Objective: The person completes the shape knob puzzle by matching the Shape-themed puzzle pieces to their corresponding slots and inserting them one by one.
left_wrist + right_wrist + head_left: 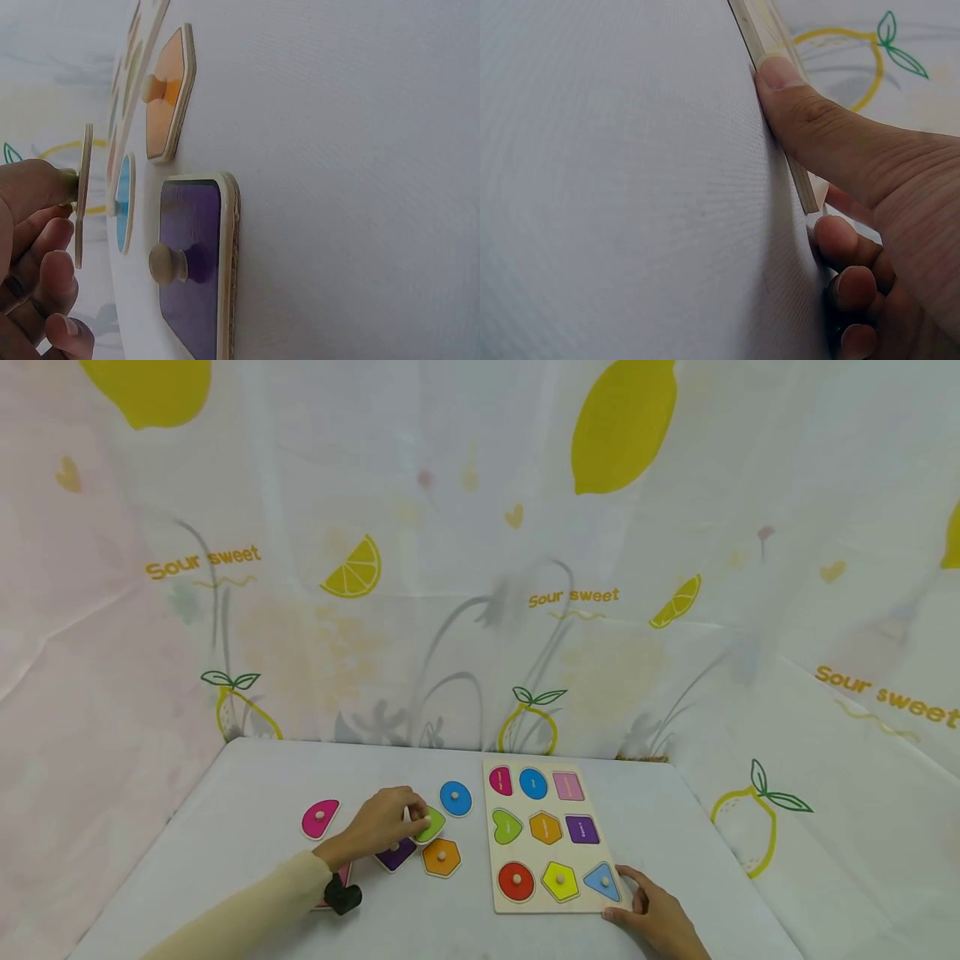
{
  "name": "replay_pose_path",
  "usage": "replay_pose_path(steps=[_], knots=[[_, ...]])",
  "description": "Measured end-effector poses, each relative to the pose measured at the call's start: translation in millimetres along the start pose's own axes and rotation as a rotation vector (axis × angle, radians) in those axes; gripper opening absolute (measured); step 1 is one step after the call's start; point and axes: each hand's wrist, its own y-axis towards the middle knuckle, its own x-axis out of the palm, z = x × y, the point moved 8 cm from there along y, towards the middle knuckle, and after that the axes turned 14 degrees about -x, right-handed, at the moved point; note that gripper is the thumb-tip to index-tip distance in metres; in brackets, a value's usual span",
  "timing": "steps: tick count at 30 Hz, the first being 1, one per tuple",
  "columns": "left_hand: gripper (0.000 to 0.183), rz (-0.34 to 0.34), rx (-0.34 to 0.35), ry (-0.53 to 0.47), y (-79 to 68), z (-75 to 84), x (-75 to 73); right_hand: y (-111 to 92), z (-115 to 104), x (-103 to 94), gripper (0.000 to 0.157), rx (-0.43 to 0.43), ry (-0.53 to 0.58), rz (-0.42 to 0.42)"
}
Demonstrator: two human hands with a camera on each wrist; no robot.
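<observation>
My left hand pinches the knob of a green heart-shaped puzzle piece, lifted above the table in the left wrist view. Beneath that hand lies a purple piece, partly covered in the head view. An orange hexagon and a blue circle lie close by, knobs up. With thumb and fingers, my right hand grips the near right corner of the wooden puzzle board. A red circle, yellow pentagon and light-blue triangle sit in its front row.
A magenta half-round piece lies left of my left hand. A pink piece is mostly hidden under the left wrist and its black camera. Behind the white table hangs a lemon-print cloth.
</observation>
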Motion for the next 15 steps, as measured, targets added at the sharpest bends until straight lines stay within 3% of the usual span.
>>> replay_pose_path(steps=[15], knots=[[0.008, 0.025, 0.097, 0.052, 10.8, 25.9, 13.3, -0.3, 0.6, 0.8, 0.101, 0.023, 0.003, -0.011]])
